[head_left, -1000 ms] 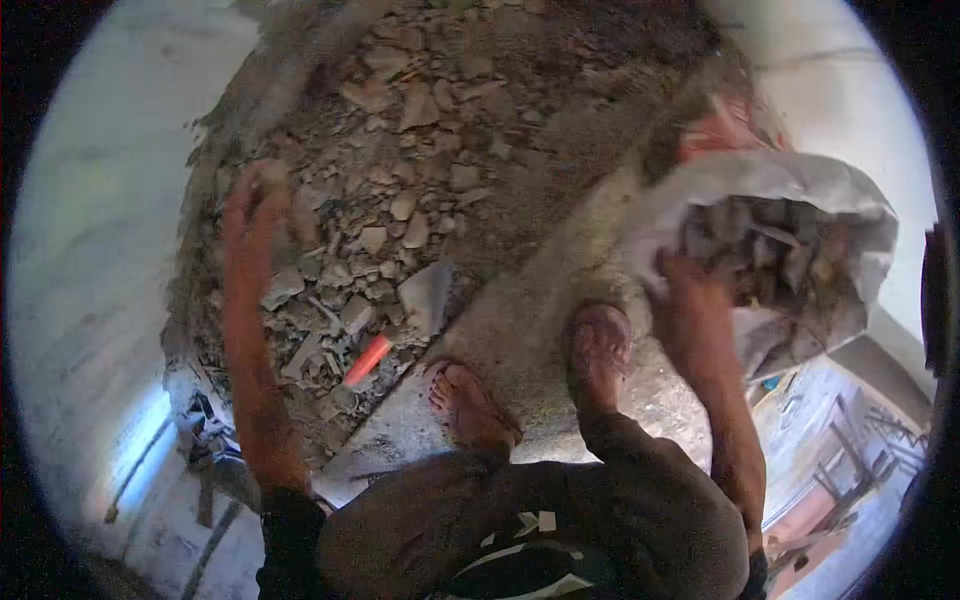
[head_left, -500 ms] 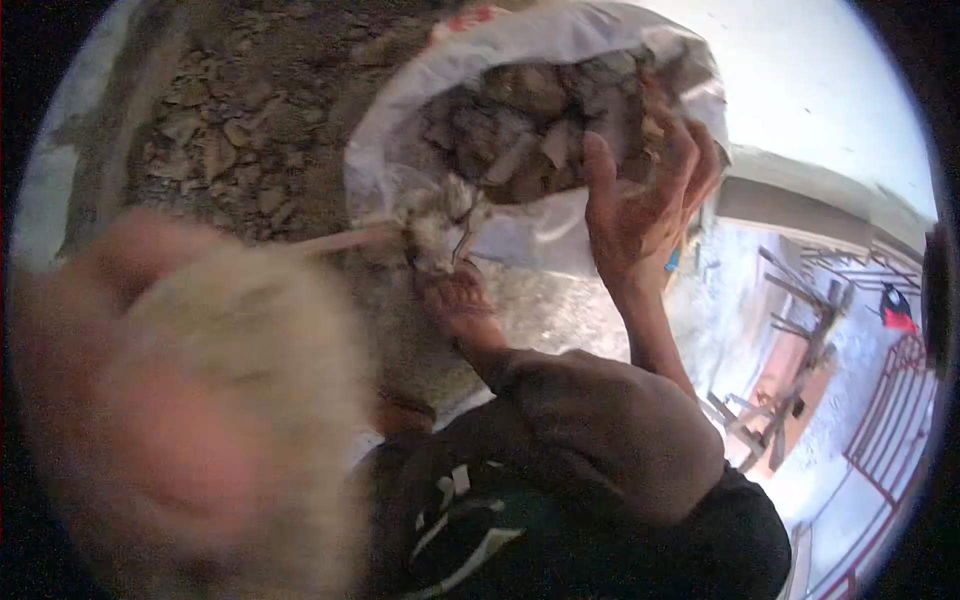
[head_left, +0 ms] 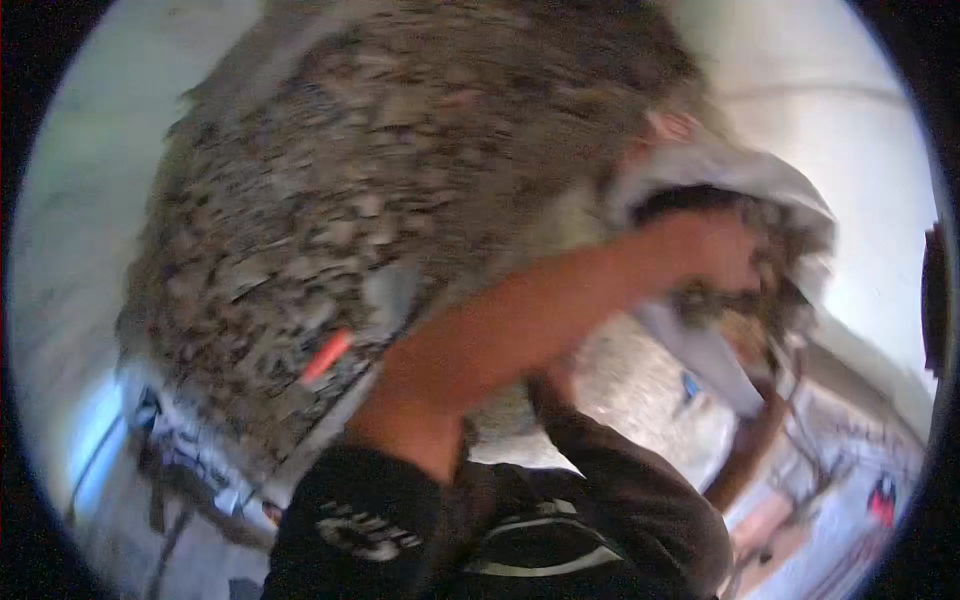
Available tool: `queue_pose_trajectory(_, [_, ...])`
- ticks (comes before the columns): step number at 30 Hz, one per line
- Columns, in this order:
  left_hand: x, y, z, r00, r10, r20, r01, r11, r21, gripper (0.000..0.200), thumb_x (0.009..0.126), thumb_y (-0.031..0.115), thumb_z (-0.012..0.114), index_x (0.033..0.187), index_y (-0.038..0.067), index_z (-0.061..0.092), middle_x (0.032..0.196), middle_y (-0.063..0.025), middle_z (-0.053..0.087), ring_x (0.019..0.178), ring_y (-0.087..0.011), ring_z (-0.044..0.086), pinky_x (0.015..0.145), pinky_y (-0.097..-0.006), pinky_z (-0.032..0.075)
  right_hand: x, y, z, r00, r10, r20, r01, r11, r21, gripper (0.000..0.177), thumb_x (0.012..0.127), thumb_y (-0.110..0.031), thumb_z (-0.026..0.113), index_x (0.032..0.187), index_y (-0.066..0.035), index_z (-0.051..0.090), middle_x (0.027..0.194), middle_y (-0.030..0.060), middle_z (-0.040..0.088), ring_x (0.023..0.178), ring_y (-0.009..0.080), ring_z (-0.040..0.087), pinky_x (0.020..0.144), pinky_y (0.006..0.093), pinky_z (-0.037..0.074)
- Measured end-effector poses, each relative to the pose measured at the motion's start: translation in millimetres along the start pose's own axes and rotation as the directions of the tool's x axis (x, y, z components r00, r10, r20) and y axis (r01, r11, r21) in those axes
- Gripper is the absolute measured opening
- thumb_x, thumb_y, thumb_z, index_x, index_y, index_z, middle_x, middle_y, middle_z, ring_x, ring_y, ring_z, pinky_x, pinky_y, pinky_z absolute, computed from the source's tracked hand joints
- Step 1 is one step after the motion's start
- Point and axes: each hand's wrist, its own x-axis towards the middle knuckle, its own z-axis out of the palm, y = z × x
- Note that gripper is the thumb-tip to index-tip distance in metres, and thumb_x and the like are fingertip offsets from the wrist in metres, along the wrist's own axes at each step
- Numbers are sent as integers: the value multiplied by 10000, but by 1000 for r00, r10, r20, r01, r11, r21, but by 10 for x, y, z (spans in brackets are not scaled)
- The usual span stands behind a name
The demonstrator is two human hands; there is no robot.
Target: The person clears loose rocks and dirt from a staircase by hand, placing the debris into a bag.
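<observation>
head view: rubble heap (head_left: 290,210) between pale walls (head_left: 90,220)

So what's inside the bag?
Inside the bag I can see blurry bits of rubble. The left hand covers some, and what's deeper down is hidden.

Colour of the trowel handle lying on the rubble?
Orange-red handle; slightly blurred, but plain in the head view.
</observation>
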Motion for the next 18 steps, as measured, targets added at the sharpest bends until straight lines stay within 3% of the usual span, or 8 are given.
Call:
queue_pose_trajectory(1, [-41, -135, 282, 992, -14, -127, 29, 993, 118, 552, 804, 400, 567, 1227, 45, 566, 1230, -234, 561, 1212, -373, 474, 1069, -462, 330, -138, -33, -155, 963, -81, -259, 156, 946, 283, 565, 790, -106, 534, 1340, -45, 420, 1225, 231, 520, 1092, 315, 564, 879, 391, 502])
queue_pose_trajectory(2, [-87, -260, 416, 1000, -7, -28, 13, 980, 197, 582, 845, 482, 527, 1322, 149, 508, 1458, -329, 213, 1350, -515, 193, 1075, -660, 159, -194, -45, -283, 887, -125, -444, 328, 848, 417, 611, 777, -37, 508, 1376, -47, 390, 1263, 239, 506, 1118, 313, 563, 888, 372, 515])
queue_pose_trajectory(5, [-746, -115, -5, 999, -25, 42, 2, 878, 478, 464, 869, 441, 536, 1192, 117, 614, 1451, -329, 223, 1326, -483, 283, 1034, -636, 271, -176, 141, -318, 874, -269, -405, 398, 875, 277, 667, 843, -141, 567, 1438, -70, 274, 1319, 243, 466, 1216, 313, 480, 983, 419, 427])
queue_pose_trajectory(7, [-963, -270, -334, 993, 106, -47, -113, 977, -182, 391, 900, 375, 539, 1126, 67, 623, 1305, -289, 459, 1190, -375, 500, 970, -478, 417, -39, -156, -295, 807, -176, -564, 315, 936, 157, 695, 852, -216, 632, 1435, -79, 279, 1317, 232, 475, 1172, 311, 507, 980, 445, 428])
queue_pose_trajectory(10, [-1716, -543, -985, 933, -21, -360, -98, 946, -308, 363, 906, 333, 574, 1087, 21, 612, 1089, -202, 615, 996, -276, 624, 870, -394, 483, 267, -557, -320, 421, -554, -718, 207, 830, -518, 635, 869, -227, 607, 1436, -170, 326, 1359, 163, 430, 1224, 325, 433, 961, 485, 467])
queue_pose_trajectory(15, [-3019, -1976, -1261, 519, -339, -785, 723, 664, 191, 624, 832, 405, 673, 1300, 43, 475, 1278, -226, 493, 1181, -366, 492, 1004, -498, 368, 436, -1325, 419, 564, -803, -193, 547, 539, -640, 452, 872, -216, 620, 1289, -99, 489, 1332, 135, 467, 1246, 326, 434, 974, 442, 436])
queue_pose_trajectory(17, [-3124, -2140, -1417, 507, -372, -778, 812, 509, 286, 658, 846, 393, 657, 1353, 53, 410, 1362, -213, 396, 1252, -373, 395, 1028, -529, 329, 494, -1753, 956, 429, -804, 413, 694, 0, -720, 439, 865, -167, 618, 1279, -81, 499, 1281, 157, 509, 1187, 331, 495, 946, 390, 442])
queue_pose_trajectory(18, [-3139, -2225, -1449, 500, -425, -755, 862, 332, 384, 697, 861, 381, 641, 1406, 63, 345, 1447, -199, 300, 1323, -380, 298, 1052, -561, 291, 611, -1934, 1230, 465, -746, 476, 774, 82, -627, 437, 818, -125, 655, 1233, -66, 529, 1241, 173, 523, 1140, 351, 518, 943, 403, 438])
